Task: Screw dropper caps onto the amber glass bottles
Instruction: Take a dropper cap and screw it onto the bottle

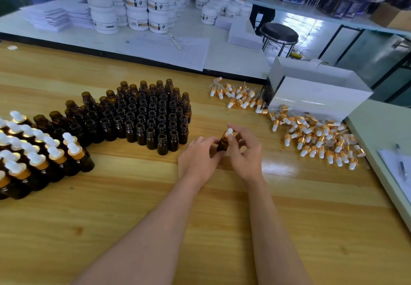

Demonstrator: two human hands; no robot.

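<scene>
Left hand (pixel 198 157) grips amber bottle (pixel 222 145), right hand (pixel 244 151) pinches dropper cap (pixel 228 133) on it (bottle looks tilted): twist off-axis and it likely cross-threads or slips.

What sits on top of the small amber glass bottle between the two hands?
A dropper cap with white bulb and gold collar sits there, pinched by the right hand. The left hand grips the amber glass bottle; its neck is covered.

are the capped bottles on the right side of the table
No, the capped bottles stand at the far left; the loose dropper caps lie on the right.
</scene>
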